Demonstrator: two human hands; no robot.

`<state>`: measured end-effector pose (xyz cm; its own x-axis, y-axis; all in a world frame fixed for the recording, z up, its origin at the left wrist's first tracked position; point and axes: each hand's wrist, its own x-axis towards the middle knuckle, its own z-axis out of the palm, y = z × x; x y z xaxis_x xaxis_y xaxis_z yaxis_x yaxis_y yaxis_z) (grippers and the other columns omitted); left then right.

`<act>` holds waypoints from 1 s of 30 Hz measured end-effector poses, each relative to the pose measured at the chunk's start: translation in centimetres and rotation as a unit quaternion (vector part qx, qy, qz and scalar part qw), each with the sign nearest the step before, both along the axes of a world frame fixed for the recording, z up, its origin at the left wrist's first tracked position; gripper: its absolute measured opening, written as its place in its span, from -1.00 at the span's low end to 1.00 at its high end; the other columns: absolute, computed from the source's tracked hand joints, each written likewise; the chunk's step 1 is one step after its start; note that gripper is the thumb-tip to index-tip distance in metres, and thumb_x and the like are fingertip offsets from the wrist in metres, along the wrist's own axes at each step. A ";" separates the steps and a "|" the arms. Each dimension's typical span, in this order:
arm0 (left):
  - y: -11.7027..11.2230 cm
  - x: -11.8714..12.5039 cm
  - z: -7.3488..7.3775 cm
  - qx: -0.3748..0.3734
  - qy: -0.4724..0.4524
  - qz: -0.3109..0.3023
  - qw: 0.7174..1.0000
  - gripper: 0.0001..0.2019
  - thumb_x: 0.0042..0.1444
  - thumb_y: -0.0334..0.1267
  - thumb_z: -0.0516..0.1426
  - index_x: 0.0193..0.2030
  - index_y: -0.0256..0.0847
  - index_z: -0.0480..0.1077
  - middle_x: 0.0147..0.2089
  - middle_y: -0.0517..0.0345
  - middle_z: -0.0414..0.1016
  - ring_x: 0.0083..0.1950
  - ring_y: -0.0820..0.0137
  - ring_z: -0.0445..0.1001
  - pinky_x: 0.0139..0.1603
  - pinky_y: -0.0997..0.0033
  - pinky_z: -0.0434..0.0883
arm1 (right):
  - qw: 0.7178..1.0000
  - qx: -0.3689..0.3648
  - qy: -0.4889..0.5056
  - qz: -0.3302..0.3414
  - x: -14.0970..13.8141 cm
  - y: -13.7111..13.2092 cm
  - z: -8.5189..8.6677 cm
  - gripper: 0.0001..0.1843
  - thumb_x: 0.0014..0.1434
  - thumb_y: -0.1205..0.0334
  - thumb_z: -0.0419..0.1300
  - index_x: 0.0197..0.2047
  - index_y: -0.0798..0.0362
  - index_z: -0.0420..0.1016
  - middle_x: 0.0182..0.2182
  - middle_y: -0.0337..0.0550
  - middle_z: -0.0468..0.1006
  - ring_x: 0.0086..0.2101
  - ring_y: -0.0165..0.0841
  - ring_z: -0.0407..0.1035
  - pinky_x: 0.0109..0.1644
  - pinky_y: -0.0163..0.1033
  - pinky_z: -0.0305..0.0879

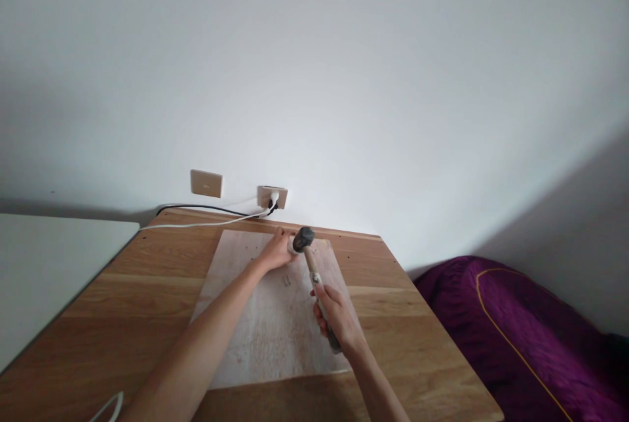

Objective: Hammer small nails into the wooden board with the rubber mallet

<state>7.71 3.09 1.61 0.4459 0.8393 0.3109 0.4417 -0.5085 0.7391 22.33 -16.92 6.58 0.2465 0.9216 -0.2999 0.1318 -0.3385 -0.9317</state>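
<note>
A pale wooden board (265, 330) lies flat on a wooden table (147, 291). My right hand (337, 317) is wrapped round the wooden handle of a hammer (310, 263), whose dark head sits over the board's far edge. My left hand (276, 251) rests at that far edge right beside the hammer head, fingers pinched together on something too small to make out. A few small metal bits (286, 279) lie on the board between my hands.
A white cable (206, 222) and a black cable run along the table's back edge to a wall socket (272, 196). A white surface (44, 265) adjoins the table on the left. A purple bed cover (521, 337) lies to the right.
</note>
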 end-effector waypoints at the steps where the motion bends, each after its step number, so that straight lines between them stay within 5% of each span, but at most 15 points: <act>1: 0.0 0.0 0.0 0.003 0.003 0.003 1.000 -0.45 -0.11 -0.28 0.40 0.08 -0.23 0.47 0.07 -0.02 0.42 0.01 0.19 0.50 0.07 0.26 0.44 | 1.000 0.008 0.012 -0.009 0.1 0.0 0.1 -0.26 -0.02 -0.56 0.18 -0.24 0.01 0.34 -0.65 -0.47 0.26 -0.73 -0.56 0.09 -0.74 -0.44 -0.02; 4: 0.2 0.1 0.1 0.012 0.015 0.003 1.000 -0.82 0.03 -0.25 0.33 -0.23 -0.25 0.54 -0.16 0.05 0.50 -0.15 0.25 0.50 -0.03 0.27 0.43 | 0.994 0.070 0.069 -0.049 0.5 -0.1 1.1 -0.26 -0.02 -0.54 0.21 -0.19 0.00 0.34 -0.64 -0.50 0.24 -0.75 -0.59 0.04 -0.73 -0.45 -0.05; 7: 0.4 0.1 0.2 0.016 0.015 -0.013 1.000 -0.89 0.11 -0.28 0.26 -0.41 -0.23 0.51 -0.36 0.14 0.50 -0.25 0.29 0.47 -0.07 0.29 0.40 | 0.987 0.101 0.099 -0.079 1.1 -0.2 1.8 -0.26 -0.06 -0.53 0.25 -0.20 -0.01 0.32 -0.66 -0.52 0.22 -0.76 -0.59 0.03 -0.73 -0.45 -0.08; 13: 0.4 0.1 0.0 0.011 0.021 -0.041 0.999 -0.92 0.13 -0.30 0.20 -0.27 -0.21 0.54 -0.19 0.08 0.55 -0.16 0.28 0.51 -0.05 0.31 0.41 | 0.994 0.042 0.075 -0.068 1.1 -0.1 1.8 -0.20 -0.16 -0.57 0.27 -0.23 0.00 0.33 -0.69 -0.51 0.21 -0.77 -0.57 0.02 -0.76 -0.43 -0.07; 18: 0.2 0.1 -0.5 0.005 -0.009 -0.018 1.000 -0.20 -0.11 -0.16 0.41 0.31 -0.21 0.30 0.22 -0.15 0.40 0.12 0.10 0.48 0.14 0.15 0.42 | 0.991 0.125 0.037 -0.041 -0.1 -0.4 3.1 -0.31 0.06 -0.50 0.19 -0.18 0.00 0.35 -0.62 -0.49 0.25 -0.74 -0.59 0.05 -0.73 -0.45 -0.03; 22: 0.1 0.0 -0.5 0.010 -0.021 -0.011 1.000 -0.08 -0.14 -0.18 0.44 0.37 -0.20 0.19 0.25 -0.17 0.34 0.22 0.04 0.41 0.22 0.08 0.39 | 0.995 0.096 -0.012 -0.009 -1.2 -0.1 2.1 -0.34 0.13 -0.49 0.12 -0.23 0.00 0.34 -0.62 -0.45 0.28 -0.72 -0.57 0.10 -0.72 -0.46 0.00; 26: -0.1 0.0 -0.1 0.025 -0.018 -0.008 0.999 -0.23 -0.11 -0.26 0.43 0.27 -0.15 0.30 0.21 -0.09 0.38 0.19 0.10 0.43 0.20 0.17 0.39 | 0.999 0.013 -0.047 -0.003 -1.4 0.1 0.7 -0.28 0.04 -0.55 0.12 -0.30 0.02 0.34 -0.64 -0.42 0.28 -0.73 -0.55 0.12 -0.75 -0.43 0.01; 30: -0.2 0.0 0.3 0.015 0.034 -0.009 0.999 -0.71 0.06 -0.25 0.33 -0.07 -0.24 0.50 -0.03 -0.03 0.49 -0.04 0.19 0.51 0.04 0.24 0.41 | 0.997 0.072 0.013 -0.032 -0.5 -0.2 1.3 -0.26 0.02 -0.56 0.14 -0.22 0.01 0.35 -0.63 -0.47 0.27 -0.73 -0.58 0.07 -0.74 -0.45 0.00</act>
<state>7.66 2.89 1.95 0.4814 0.8223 0.3034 0.4818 -0.5374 0.6922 21.86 -17.12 7.86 0.3003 0.9379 -0.1734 0.0895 -0.2087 -0.9739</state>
